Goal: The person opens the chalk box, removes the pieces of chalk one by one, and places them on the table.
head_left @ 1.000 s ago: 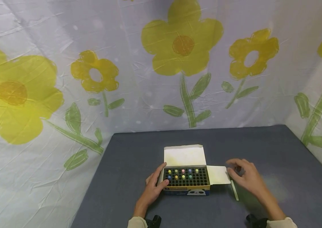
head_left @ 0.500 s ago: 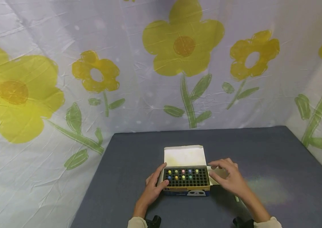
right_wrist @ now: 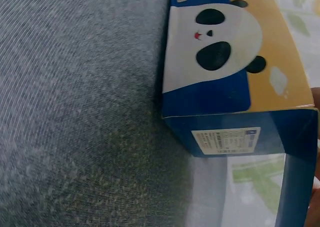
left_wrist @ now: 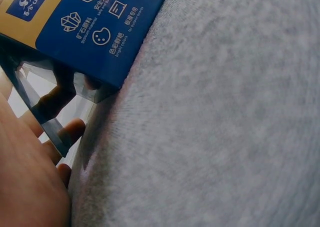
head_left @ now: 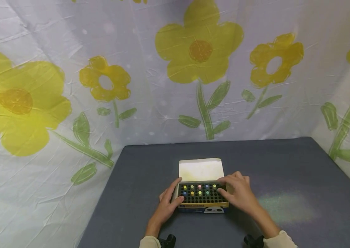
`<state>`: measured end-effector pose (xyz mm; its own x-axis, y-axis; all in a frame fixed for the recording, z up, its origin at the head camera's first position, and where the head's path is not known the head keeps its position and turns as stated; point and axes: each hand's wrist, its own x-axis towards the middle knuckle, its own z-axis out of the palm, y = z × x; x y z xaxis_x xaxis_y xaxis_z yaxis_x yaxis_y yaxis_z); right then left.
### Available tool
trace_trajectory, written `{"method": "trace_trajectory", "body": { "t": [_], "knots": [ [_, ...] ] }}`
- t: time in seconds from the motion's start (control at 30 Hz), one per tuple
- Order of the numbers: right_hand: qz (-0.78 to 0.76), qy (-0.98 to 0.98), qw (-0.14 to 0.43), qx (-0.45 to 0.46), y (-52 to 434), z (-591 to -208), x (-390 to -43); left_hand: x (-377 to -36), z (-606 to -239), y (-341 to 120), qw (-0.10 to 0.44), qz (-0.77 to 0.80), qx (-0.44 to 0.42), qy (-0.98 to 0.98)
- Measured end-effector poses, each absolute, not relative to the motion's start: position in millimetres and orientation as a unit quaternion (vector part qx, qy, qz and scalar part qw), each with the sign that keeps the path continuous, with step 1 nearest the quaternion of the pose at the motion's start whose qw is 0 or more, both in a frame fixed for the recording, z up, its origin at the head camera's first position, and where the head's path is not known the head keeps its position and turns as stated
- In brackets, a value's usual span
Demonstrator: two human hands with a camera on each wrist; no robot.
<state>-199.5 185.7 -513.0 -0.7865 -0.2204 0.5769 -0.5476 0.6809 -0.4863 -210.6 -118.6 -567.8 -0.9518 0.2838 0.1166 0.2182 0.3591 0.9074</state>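
An open chalk box with a blue and yellow front and a panda print stands on the table. Several coloured chalk sticks poke out of its black holed insert, in two rows. My left hand grips the box's left end, thumb at the near corner and index finger along the far one. Over the right end of the holes hovers my right hand, thumb and index finger apart, no chalk visible between them. It covers the box's right flap in the head view; the right wrist view shows that flap sticking out.
The white lid is raised at the back of the box. A dark grey cloth covers the table, with a pale dusty patch at the right. Behind hangs a white curtain with yellow flowers.
My right hand has moved left from beyond the right flap to above the holes. The loose chalk stick seen earlier by that flap is now hidden behind it. The left hand stays put.
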Motion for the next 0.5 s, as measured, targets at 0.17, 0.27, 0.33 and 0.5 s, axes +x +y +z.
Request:
{"method": "trace_trajectory", "body": {
  "t": [0.17, 0.27, 0.33, 0.5],
  "knots": [
    [0.306, -0.895, 0.248, 0.212, 182.4, -513.4, -200.5, -210.8, -567.5, -118.4, 0.035, 0.547, 0.145, 0.823],
    [0.290, -0.901, 0.248, 0.206, 180.1, -514.0, -201.8, -211.0, -568.3, -118.3, 0.034, 0.546, 0.142, 0.825],
    [0.280, -0.906, 0.243, 0.201, 178.4, -513.8, -202.6, -211.1, -568.9, -118.1, 0.032, 0.544, 0.143, 0.826],
    [0.258, -0.920, 0.229, 0.187, 174.1, -510.6, -203.0, -210.9, -568.7, -117.5, 0.031, 0.545, 0.148, 0.825]
  ]
}}
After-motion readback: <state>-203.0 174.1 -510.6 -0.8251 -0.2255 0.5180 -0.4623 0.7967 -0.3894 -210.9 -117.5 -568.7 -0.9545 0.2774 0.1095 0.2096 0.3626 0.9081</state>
